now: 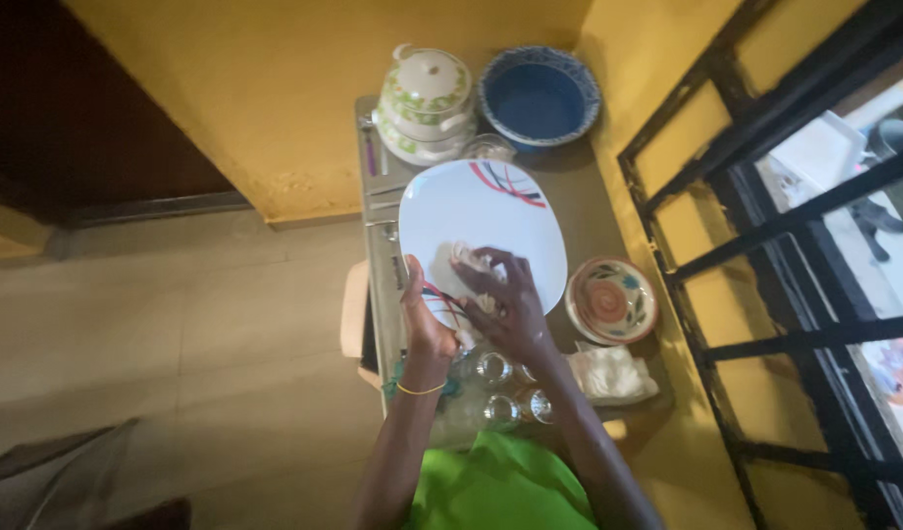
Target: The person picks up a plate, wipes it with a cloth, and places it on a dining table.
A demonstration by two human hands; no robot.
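From the head view, the left hand (424, 319) is gripping the near edge of a white plate (481, 211) above the table (584, 221), while the right hand's (505, 299) fingers are closing on a crumpled cloth (454, 267) and pressing it against the plate's face.

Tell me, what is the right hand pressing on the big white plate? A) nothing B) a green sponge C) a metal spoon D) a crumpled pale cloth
D: the right hand presses a crumpled pale cloth against the big white oval plate with red and dark stripes, whose edge the left hand grips.
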